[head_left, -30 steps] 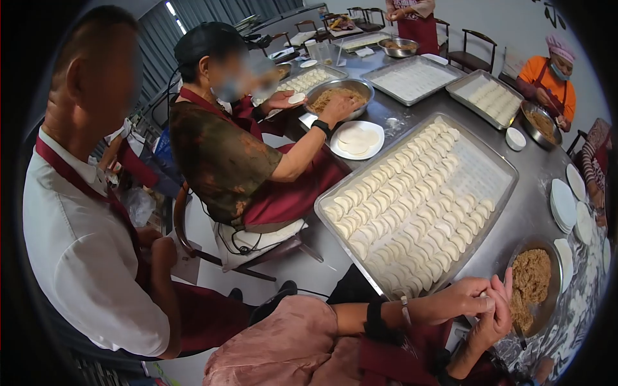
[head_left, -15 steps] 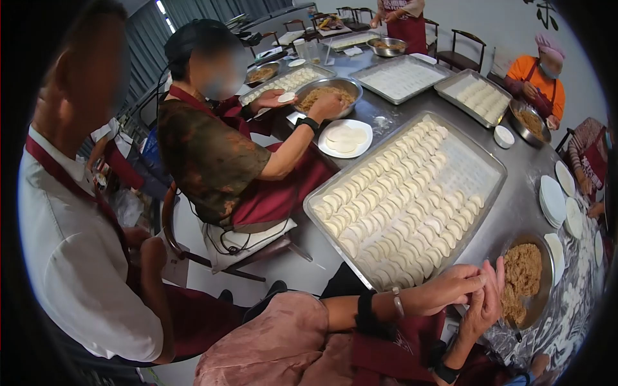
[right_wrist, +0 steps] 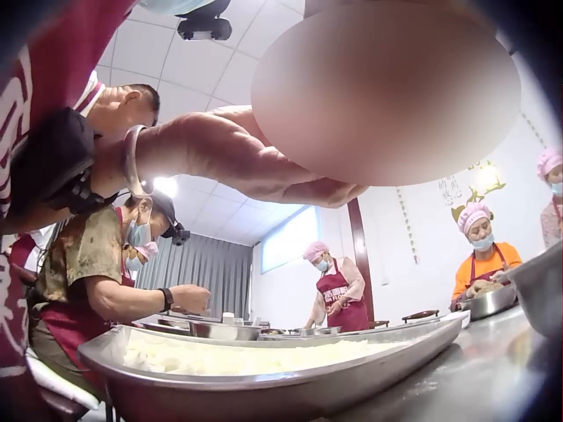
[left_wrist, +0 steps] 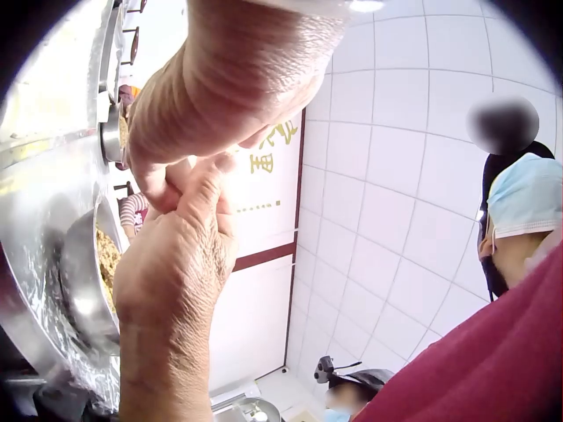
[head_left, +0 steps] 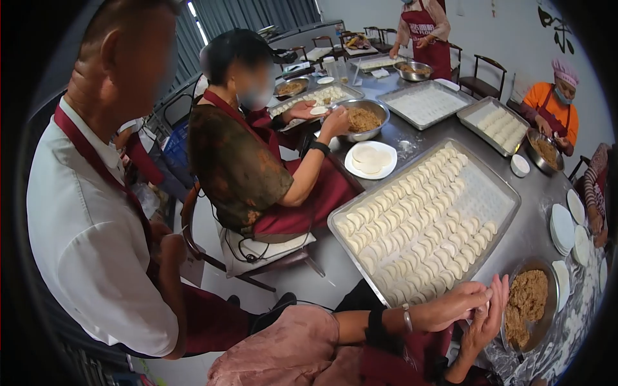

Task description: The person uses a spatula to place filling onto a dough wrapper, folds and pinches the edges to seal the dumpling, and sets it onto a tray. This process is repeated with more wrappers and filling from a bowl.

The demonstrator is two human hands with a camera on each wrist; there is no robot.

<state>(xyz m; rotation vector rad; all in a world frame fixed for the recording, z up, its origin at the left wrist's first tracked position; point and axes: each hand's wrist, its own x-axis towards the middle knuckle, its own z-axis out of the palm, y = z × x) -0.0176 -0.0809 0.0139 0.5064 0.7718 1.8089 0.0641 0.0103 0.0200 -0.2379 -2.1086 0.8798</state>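
Observation:
My left hand (head_left: 450, 305), with a bracelet at its wrist, meets my right hand (head_left: 483, 327) in front of the near filling bowl. Between them they pinch a dumpling, almost wholly hidden by the fingers. In the left wrist view, the left hand (left_wrist: 220, 97) comes down from the top and the thumb of the right hand (left_wrist: 171, 264) presses up against its fingers. Brown filling (head_left: 529, 297) lies in the metal bowl (head_left: 551, 309) just beyond the hands. Left of them, a large metal tray (head_left: 492, 196) bears rows of folded dumplings (head_left: 412, 225).
White plates (head_left: 562, 228) are stacked on the table's right side, near a floury stretch. A seated person (head_left: 244, 161) beside another filling bowl (head_left: 381, 116) holds a wrapper; a plate of wrappers (head_left: 370, 159) stands close. Someone in white (head_left: 96, 244) stands at the left.
My hands stay together, and their fingers shift slightly around the dumpling. The seated person's right hand has lifted from the filling toward the wrapper. The head view has swung a little.

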